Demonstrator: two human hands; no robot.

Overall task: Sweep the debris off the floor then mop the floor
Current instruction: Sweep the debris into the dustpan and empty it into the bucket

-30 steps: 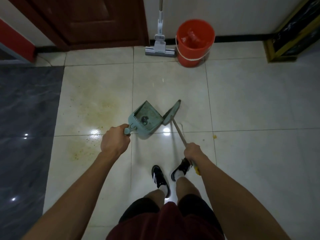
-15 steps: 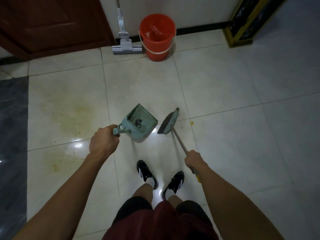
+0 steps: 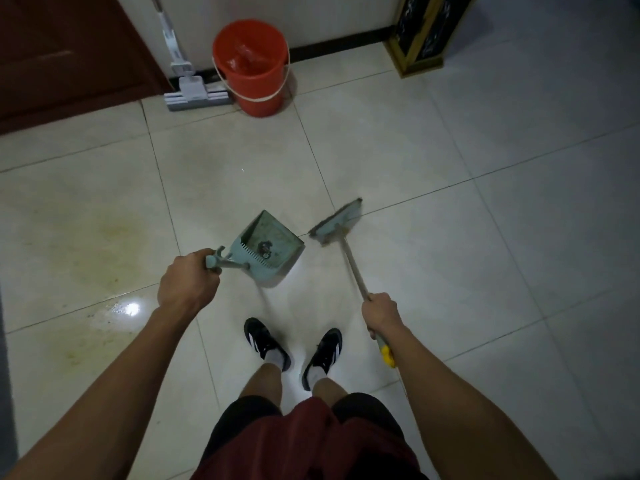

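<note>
My left hand (image 3: 187, 282) grips the handle of a pale green dustpan (image 3: 272, 244), held just above the tiled floor (image 3: 450, 254); a small dark clump of debris lies inside it. My right hand (image 3: 381, 315) holds the thin stick of a small green broom (image 3: 337, 221), whose head rests on the floor just right of the pan. A yellowish stain (image 3: 110, 237) with fine specks spreads over the tiles to the left. A flat mop (image 3: 197, 93) leans on the wall at the back, beside a red bucket (image 3: 252, 67).
A dark wooden door (image 3: 69, 53) stands at the back left. A gold-framed dark stand (image 3: 426, 29) sits at the back right. My two black shoes (image 3: 294, 348) stand on the tiles below the dustpan. A bright light reflection glints on the floor at the left.
The view has turned, so the bucket and mop shifted left. The broom head has moved right, away from the dustpan. My feet have spread apart.
</note>
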